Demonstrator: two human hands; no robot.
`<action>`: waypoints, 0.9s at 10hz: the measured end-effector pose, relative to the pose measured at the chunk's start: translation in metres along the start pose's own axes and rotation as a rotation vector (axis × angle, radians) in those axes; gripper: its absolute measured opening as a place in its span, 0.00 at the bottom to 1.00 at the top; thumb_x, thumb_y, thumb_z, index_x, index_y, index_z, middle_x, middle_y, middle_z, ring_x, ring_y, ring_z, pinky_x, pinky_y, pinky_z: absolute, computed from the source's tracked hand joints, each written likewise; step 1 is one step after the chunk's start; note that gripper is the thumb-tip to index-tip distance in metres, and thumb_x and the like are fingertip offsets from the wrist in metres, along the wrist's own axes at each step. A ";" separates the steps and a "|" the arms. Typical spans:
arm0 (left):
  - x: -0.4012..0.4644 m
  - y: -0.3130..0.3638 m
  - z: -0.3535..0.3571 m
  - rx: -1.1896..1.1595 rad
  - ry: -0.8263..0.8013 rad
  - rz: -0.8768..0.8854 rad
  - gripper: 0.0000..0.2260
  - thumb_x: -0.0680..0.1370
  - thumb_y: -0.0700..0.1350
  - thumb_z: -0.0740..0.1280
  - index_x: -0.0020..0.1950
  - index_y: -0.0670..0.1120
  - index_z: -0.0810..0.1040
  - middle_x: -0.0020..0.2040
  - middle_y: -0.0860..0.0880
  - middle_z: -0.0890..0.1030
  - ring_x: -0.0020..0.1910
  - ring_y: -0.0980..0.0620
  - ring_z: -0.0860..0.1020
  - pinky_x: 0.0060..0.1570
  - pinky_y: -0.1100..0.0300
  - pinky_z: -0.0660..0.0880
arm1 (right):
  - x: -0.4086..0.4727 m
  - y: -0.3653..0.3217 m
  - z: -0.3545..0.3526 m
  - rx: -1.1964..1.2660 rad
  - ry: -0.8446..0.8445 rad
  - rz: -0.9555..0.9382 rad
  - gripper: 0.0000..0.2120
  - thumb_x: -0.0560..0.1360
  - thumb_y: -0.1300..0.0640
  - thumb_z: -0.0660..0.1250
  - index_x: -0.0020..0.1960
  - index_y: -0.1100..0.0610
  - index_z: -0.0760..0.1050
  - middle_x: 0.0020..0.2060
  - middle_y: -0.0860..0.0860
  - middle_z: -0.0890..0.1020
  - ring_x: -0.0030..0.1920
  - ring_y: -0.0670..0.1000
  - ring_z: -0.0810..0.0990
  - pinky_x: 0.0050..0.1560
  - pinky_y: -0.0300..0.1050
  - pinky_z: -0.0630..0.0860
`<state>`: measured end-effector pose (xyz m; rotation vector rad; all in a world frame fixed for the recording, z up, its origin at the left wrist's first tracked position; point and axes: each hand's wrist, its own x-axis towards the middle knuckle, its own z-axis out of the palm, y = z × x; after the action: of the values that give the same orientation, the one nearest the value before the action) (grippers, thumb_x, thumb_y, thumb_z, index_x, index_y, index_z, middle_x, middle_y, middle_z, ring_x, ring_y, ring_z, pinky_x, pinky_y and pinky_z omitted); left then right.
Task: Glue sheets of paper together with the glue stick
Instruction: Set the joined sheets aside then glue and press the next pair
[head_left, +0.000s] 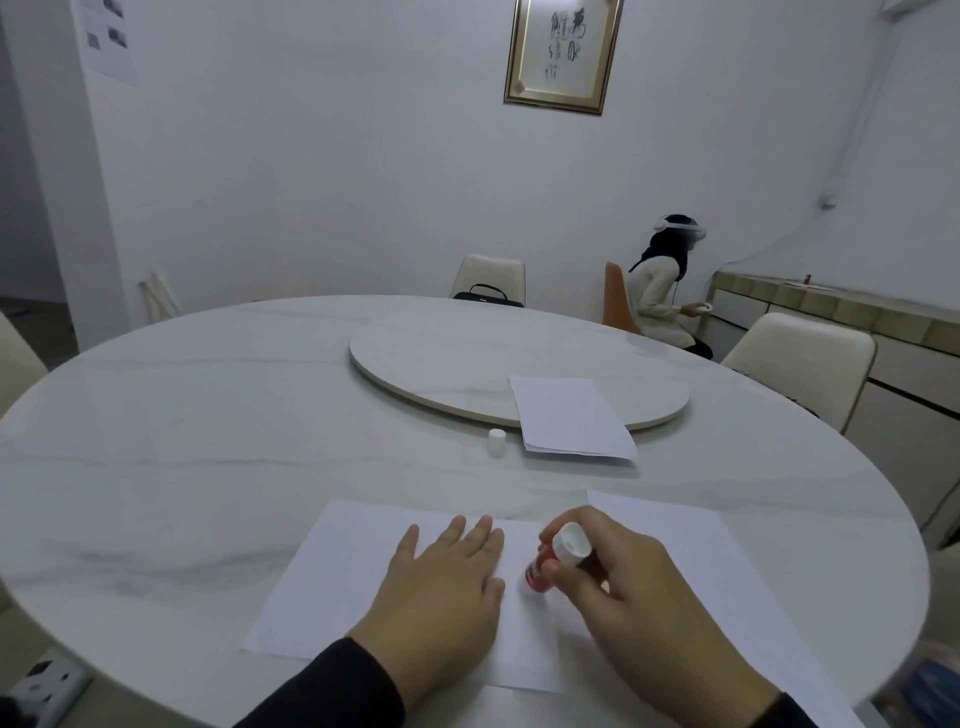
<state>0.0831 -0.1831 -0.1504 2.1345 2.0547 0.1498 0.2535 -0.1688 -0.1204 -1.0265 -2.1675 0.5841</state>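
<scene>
A white sheet of paper (337, 582) lies on the round table in front of me. My left hand (441, 587) rests flat on it, fingers apart. My right hand (618, 582) grips a red glue stick (550, 564), white base up and tip down against the sheet beside my left thumb. A second white sheet (691, 540) lies to the right, partly under my right hand. The glue stick's white cap (496, 441) stands farther back on the table. A stack of white paper (569, 415) lies partly on the turntable.
The white marble table (182, 415) carries a round turntable (441, 353) at its middle. Cream chairs (800, 364) stand around it. Another person (662, 286) sits at the back right by a low cabinet. A power strip (44, 686) lies at the lower left.
</scene>
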 end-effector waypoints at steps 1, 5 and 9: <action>0.000 0.000 0.000 0.000 0.001 0.001 0.24 0.82 0.51 0.45 0.78 0.53 0.45 0.79 0.57 0.44 0.77 0.56 0.42 0.75 0.47 0.38 | -0.019 -0.008 -0.007 0.063 -0.035 -0.028 0.03 0.70 0.52 0.66 0.43 0.46 0.74 0.39 0.42 0.85 0.41 0.47 0.82 0.43 0.38 0.77; -0.001 0.003 0.003 -0.045 0.067 -0.002 0.24 0.82 0.50 0.46 0.78 0.53 0.45 0.78 0.58 0.43 0.77 0.57 0.42 0.76 0.48 0.40 | -0.020 -0.009 -0.042 0.918 0.330 0.058 0.19 0.50 0.52 0.82 0.35 0.58 0.80 0.37 0.58 0.84 0.32 0.53 0.84 0.37 0.38 0.81; -0.003 0.003 0.001 -0.151 0.359 0.003 0.22 0.70 0.54 0.51 0.50 0.53 0.83 0.56 0.57 0.82 0.57 0.57 0.79 0.54 0.58 0.77 | 0.125 0.022 0.026 0.519 0.258 0.393 0.11 0.69 0.66 0.73 0.49 0.57 0.78 0.48 0.53 0.83 0.51 0.54 0.81 0.55 0.50 0.79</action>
<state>0.0857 -0.1859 -0.1508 2.1408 2.1381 0.7121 0.1864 -0.0593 -0.1056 -1.1575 -1.4804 1.0638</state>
